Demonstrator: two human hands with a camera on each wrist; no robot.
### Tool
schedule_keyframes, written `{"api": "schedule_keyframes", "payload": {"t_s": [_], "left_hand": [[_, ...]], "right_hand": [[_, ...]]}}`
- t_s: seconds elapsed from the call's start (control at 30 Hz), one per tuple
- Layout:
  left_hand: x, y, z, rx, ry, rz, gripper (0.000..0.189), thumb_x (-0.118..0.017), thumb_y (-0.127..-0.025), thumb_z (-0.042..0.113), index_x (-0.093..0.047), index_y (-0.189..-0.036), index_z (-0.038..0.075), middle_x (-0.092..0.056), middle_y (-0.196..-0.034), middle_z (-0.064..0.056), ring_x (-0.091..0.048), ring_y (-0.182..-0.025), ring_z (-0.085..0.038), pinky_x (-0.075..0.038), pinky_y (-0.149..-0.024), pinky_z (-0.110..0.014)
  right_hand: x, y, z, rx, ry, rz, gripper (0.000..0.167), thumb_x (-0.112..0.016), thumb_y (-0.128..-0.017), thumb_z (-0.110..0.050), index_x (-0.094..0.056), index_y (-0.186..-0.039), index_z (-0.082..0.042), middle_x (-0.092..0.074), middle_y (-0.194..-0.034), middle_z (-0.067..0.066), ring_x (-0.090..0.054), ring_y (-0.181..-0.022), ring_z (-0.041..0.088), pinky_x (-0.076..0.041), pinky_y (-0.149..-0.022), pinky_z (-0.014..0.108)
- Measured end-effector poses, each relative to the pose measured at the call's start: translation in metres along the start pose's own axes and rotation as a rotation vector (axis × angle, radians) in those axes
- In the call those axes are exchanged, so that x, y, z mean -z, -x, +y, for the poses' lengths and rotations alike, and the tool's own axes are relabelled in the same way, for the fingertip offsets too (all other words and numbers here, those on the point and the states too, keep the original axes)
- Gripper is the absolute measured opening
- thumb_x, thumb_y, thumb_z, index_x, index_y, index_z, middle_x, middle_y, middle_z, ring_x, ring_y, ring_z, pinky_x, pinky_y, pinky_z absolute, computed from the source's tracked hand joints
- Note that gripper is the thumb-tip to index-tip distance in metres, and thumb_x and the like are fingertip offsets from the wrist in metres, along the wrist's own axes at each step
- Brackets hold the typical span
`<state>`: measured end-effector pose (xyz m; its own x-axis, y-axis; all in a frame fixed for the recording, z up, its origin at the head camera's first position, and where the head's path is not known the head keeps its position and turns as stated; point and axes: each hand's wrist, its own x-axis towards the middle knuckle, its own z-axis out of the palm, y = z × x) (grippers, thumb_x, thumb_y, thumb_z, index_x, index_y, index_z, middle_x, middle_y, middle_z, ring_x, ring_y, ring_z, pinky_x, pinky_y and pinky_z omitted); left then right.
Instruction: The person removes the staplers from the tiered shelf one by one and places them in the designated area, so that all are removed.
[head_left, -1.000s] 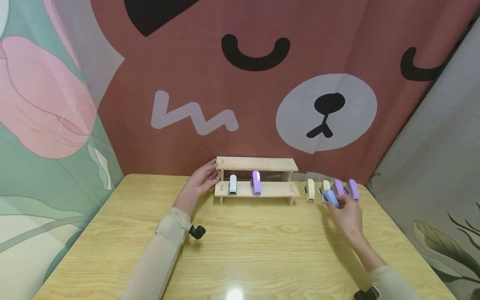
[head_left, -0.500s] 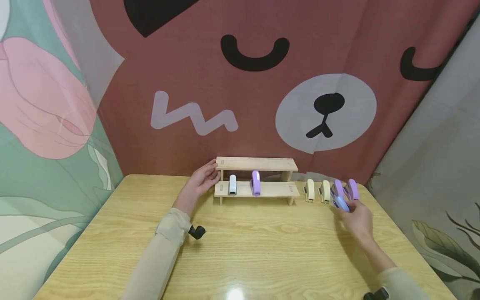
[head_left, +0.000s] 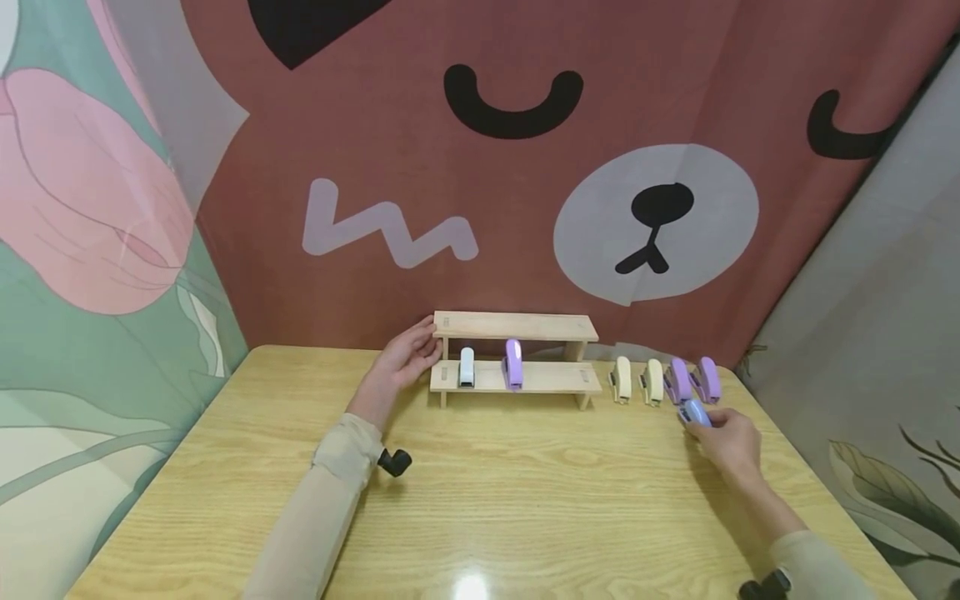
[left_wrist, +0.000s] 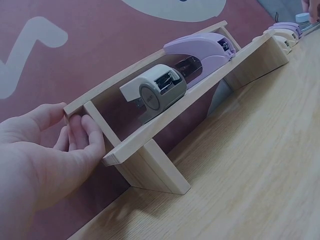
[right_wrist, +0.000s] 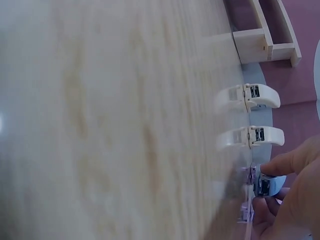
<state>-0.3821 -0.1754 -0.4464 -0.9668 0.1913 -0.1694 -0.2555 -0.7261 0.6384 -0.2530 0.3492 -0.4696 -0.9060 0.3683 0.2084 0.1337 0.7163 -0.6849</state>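
My left hand holds the left end of the upper board of a two-step wooden rack, index finger and thumb at the board's corner. On the rack's lower step stand a white stapler and, to its right, a taller purple stapler. My right hand pinches a small blue stapler between thumb and fingers, just in front of two purple staplers. In the right wrist view the blue stapler is partly covered by my fingers.
Two cream staplers stand between the rack and the purple ones, in one row on the wooden table. A curtain with a bear print hangs right behind the table's back edge. Another curtain borders the right side.
My right hand has carried the blue stapler to the right, from in front of a cream stapler to in front of the purple ones. My left hand stays at the rack.
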Motion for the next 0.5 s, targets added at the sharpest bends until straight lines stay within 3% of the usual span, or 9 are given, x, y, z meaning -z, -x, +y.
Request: {"api": "schedule_keyframes", "payload": {"t_s": [0.13, 0.3, 0.5], "left_hand": [[-0.0004, -0.0011, -0.0001, 0.001, 0.005, 0.001, 0.048, -0.056, -0.105, 0.002, -0.047, -0.151, 0.011, -0.049, -0.125, -0.011, -0.050, -0.103, -0.016, -0.052, -0.090, -0.028], [-0.0001, -0.0014, -0.0001, -0.001, 0.006, 0.002, 0.049, -0.056, -0.104, 0.002, -0.047, -0.151, 0.011, -0.050, -0.123, -0.010, -0.051, -0.101, -0.016, -0.053, -0.088, -0.028], [0.0003, -0.0014, -0.0001, -0.002, 0.006, 0.007, 0.049, -0.056, -0.104, 0.001, -0.047, -0.151, 0.010, -0.051, -0.121, -0.010, -0.051, -0.101, -0.016, -0.052, -0.090, -0.029]], "right_hand": [[0.0019, -0.0035, 0.0047, -0.031, 0.000, -0.004, 0.041, -0.080, -0.084, -0.014, -0.065, -0.111, 0.014, -0.069, -0.090, 0.023, -0.060, -0.081, 0.034, -0.047, -0.061, 0.033], [0.0025, -0.0060, 0.0076, -0.056, 0.017, 0.005, 0.044, -0.080, -0.084, -0.016, -0.065, -0.111, 0.014, -0.067, -0.100, 0.030, -0.059, -0.090, 0.042, -0.046, -0.069, 0.042], [0.0026, -0.0074, 0.0094, -0.076, 0.025, -0.004, 0.044, -0.079, -0.085, -0.017, -0.063, -0.111, 0.015, -0.065, -0.103, 0.032, -0.058, -0.092, 0.043, -0.046, -0.070, 0.044]]}}
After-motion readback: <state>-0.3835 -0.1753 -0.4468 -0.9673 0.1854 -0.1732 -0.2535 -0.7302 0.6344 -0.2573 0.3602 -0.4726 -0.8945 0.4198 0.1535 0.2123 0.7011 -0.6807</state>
